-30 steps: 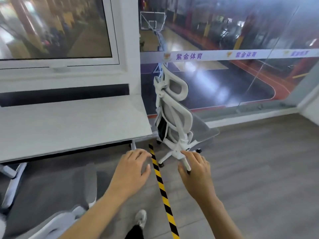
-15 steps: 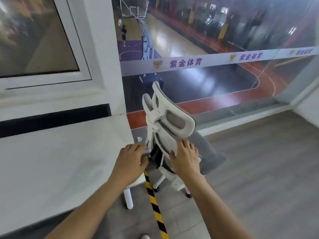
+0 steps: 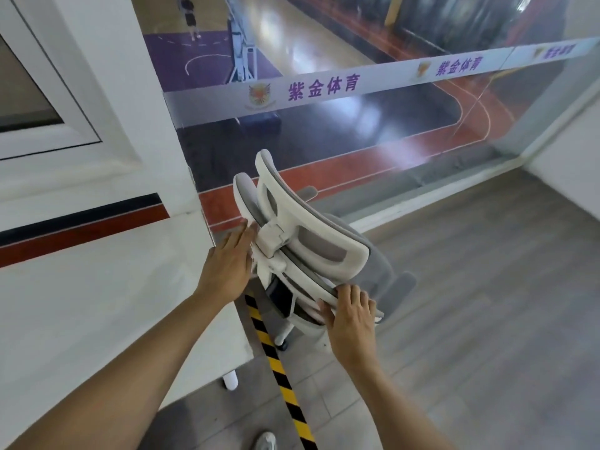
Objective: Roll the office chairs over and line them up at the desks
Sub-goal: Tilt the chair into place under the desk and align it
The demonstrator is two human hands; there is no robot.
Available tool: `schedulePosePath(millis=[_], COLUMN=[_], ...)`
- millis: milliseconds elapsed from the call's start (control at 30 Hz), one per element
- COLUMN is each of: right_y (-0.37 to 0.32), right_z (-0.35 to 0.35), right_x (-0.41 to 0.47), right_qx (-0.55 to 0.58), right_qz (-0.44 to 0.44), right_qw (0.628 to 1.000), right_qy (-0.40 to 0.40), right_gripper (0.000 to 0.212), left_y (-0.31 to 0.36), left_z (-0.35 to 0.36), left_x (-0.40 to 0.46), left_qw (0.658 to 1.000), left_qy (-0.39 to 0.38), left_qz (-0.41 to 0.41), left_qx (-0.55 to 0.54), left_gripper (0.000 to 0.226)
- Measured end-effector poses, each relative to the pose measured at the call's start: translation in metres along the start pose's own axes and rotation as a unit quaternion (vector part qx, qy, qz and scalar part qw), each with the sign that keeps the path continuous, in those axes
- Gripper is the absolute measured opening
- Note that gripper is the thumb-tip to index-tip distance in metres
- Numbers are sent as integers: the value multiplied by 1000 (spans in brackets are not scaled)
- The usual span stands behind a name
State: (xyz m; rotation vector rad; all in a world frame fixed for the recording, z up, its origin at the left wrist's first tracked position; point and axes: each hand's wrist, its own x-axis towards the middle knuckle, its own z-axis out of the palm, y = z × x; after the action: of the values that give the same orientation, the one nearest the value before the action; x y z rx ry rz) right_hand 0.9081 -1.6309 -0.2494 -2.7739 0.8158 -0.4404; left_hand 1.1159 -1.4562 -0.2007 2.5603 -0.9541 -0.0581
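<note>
A white office chair [image 3: 328, 245] with grey mesh back and grey seat stands just right of the white desk [image 3: 107, 306], its back toward me. My left hand [image 3: 229, 264] lies with straight fingers against the left side of the backrest, near the headrest bracket. My right hand [image 3: 352, 315] grips the lower right edge of the backrest frame, fingers curled over it. The chair's base is mostly hidden; one caster [image 3: 281, 345] shows below.
A yellow-black striped tape [image 3: 279, 368] runs along the grey floor between desk and chair. A glass wall [image 3: 357, 131] with a printed band stands right behind the chair. A white desk leg [image 3: 231, 381] is near the tape. My shoe [image 3: 266, 440] shows at the bottom.
I have stepped close to the chair. My right hand slid down to the lower frame edge and took hold; my left hand moved from the desk corner onto the backrest's side.
</note>
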Motion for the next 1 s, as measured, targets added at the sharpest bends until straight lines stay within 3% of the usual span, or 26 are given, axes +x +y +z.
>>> schedulePosePath(millis=[167, 433, 667, 833, 1000], right_y=[78, 164, 197, 238, 268], right_z=[-34, -87, -101, -113, -133], right_x=[-27, -87, -176, -253, -319], right_qx=[-6, -2, 70, 43, 11], right_qz=[-27, -18, 85, 105, 90], right_qw=[999, 1000, 990, 983, 975], right_qy=[-29, -24, 85, 142, 202], right_gripper=[35, 34, 35, 31, 21], left_y=[18, 75, 139, 197, 234], left_z=[13, 41, 64, 73, 74], left_x=[-3, -72, -187, -295, -389], left_qw=[999, 997, 999, 1000, 995], left_qy=[-34, -44, -19, -10, 34], left_qz=[28, 53, 28, -7, 25], left_qx=[32, 21, 20, 15, 89], left_gripper=[58, 47, 43, 46, 38])
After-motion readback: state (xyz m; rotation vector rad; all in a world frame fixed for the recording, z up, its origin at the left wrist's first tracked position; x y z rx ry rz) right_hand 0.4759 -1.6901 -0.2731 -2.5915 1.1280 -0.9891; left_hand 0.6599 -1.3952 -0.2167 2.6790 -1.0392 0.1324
